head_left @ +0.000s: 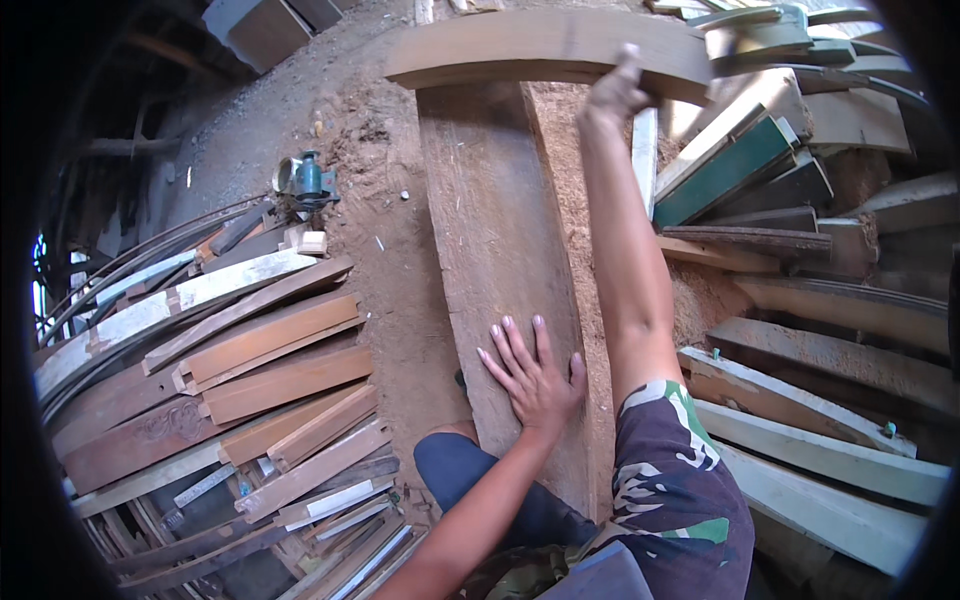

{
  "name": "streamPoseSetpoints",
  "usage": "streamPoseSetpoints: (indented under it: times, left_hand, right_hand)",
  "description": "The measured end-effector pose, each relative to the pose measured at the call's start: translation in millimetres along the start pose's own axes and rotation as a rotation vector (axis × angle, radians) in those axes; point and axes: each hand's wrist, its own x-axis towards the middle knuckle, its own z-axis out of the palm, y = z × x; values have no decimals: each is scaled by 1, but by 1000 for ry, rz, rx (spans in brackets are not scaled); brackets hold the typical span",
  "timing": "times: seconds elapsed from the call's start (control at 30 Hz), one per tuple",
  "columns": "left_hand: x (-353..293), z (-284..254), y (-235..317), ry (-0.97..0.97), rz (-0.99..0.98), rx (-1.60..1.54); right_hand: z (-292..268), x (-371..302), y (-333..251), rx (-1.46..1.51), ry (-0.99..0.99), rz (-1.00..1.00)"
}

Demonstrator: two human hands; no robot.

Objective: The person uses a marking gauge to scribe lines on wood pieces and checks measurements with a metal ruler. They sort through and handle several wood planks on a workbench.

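Observation:
My left hand lies flat with its fingers spread on a long, wide wooden plank, which runs away from me between my legs. At the far end, my right arm is stretched out, and my right hand grips a thick wooden board by its near edge. That board lies crosswise over the plank's far end and hides it. Its right end is smeared by motion. Whether the board rests on the plank or hangs just above it, I cannot tell.
Stacked timber offcuts fill the left side. More boards, including a green one and several pale ones, lean and lie on the right. A teal metal device stands on the dirt floor at far left. Sawdust edges the plank.

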Motion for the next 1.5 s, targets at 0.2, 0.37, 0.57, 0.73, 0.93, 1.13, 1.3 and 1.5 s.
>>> streamPoseSetpoints:
  times: [0.2, 0.37, 0.57, 0.73, 0.93, 1.13, 1.3, 1.5]
  left_hand:
    - [-1, 6, 4, -2, 24, -6]
    - [-5, 12, -5, 54, 2, 33]
    - [-5, 15, 0, 85, 2, 34]
    - [-5, 13, 6, 94, -16, 18]
    - [-8, 11, 7, 140, -17, 13]
    - [-7, 23, 0, -8, -21, 57]
    - [25, 34, -56, -230, -65, -288]
    - [8, 3, -212, -8, 246, -513]
  right_hand:
    - [-120, 36, -165, 154, 180, -725]
    - [-198, 12, -269, 57, -18, -767]
    - [-312, 32, -271, -566, 102, -1024]
    - [-452, 25, -167, -1046, 65, -534]
    - [-600, -162, -39, -1397, -627, 6]
    - [-650, -289, -79, -1575, -933, 333]
    - [-719, -261, -98, -1648, -683, 458]
    - [-726, -247, -174, -1513, -171, 309]
